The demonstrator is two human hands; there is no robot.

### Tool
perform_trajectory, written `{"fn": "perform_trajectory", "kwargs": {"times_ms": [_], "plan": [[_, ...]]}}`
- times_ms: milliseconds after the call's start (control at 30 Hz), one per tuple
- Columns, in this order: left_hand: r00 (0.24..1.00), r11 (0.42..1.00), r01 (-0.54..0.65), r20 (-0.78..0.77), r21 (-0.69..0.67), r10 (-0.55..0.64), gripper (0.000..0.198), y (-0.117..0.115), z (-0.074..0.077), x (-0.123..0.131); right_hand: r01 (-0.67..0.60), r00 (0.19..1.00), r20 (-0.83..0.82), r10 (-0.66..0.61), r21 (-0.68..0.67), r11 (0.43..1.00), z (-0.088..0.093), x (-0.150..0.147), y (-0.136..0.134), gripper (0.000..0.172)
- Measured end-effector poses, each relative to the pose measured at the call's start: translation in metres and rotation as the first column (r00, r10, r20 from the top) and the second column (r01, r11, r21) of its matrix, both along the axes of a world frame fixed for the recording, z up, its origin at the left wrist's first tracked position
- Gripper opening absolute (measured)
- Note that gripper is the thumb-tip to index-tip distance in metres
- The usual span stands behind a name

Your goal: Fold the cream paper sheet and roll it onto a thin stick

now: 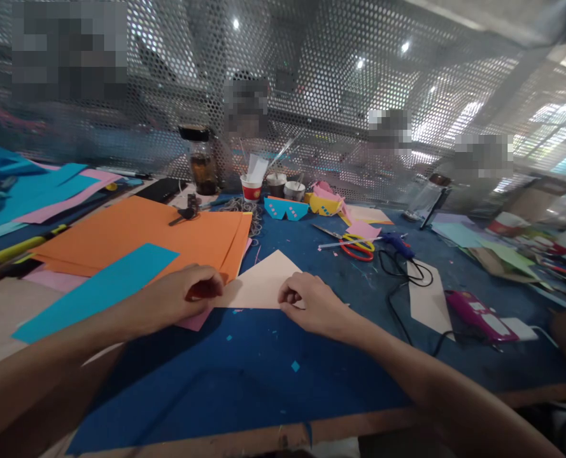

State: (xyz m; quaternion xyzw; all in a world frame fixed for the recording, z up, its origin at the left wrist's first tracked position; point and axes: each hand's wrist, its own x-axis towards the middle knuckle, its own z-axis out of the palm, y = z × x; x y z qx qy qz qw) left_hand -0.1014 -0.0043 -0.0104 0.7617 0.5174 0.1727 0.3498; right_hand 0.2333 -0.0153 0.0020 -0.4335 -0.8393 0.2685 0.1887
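Cream paper, triangular outline, lies on the blue tabletop between both hands; take it as clock centre, 12 = away from the wearer. Peak points to 12, straight near edge faces 6.

Left hand: at 9, fingers curled loosely, tips at the left corner. Can't tell if it's pinching or just resting there. Right hand: at 3, fingers curled in, resting over the right part and hiding most of that corner. Grip there can't be told either.

Room: widest stretch is at 6, blue surface with small blue scraps running to the tan front edge. Another strip of blue at 1, up to the scissors, handles red and yellow.

Tight side is 9 to 11: orange sheets come right up to the left hand, blue strip lies across them and reaches under the left forearm. At 3, past the right hand: black cable, then pale cut sheet, then magenta power strip. Glue gun at 2, just beside the scissors.
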Motion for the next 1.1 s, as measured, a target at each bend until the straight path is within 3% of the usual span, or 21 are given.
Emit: {"fn": "perform_trajectory", "kwargs": {"times_ms": [367,533,633,833,1100], "plan": [[0.986,0.985,0.167,-0.012,-0.037,-0.167,0.019,0.004,0.018,-0.013,0.001,1.000,0.013,-0.001,0.002,1.000,0.000,0.000,0.000,0.012],[0.975,0.975,0.222,-0.030,0.005,-0.221,0.025,0.005,0.018,-0.017,0.003,1.000,0.020,-0.003,-0.002,1.000,0.001,-0.001,0.000,0.012],[0.986,0.984,0.163,-0.030,0.074,-0.162,0.018,0.003,0.012,-0.010,0.002,1.000,0.024,-0.002,-0.001,1.000,0.001,-0.001,0.001,0.013],[0.998,0.976,-0.028,-0.055,0.216,0.040,0.024,-0.005,-0.007,0.008,-0.008,1.000,-0.004,0.008,0.018,1.000,-0.003,0.000,0.002,0.013],[0.998,0.992,0.067,-0.009,0.110,-0.066,0.021,0.000,-0.005,-0.006,-0.009,1.000,0.004,0.008,0.011,1.000,-0.002,0.000,0.001,0.013]]}}
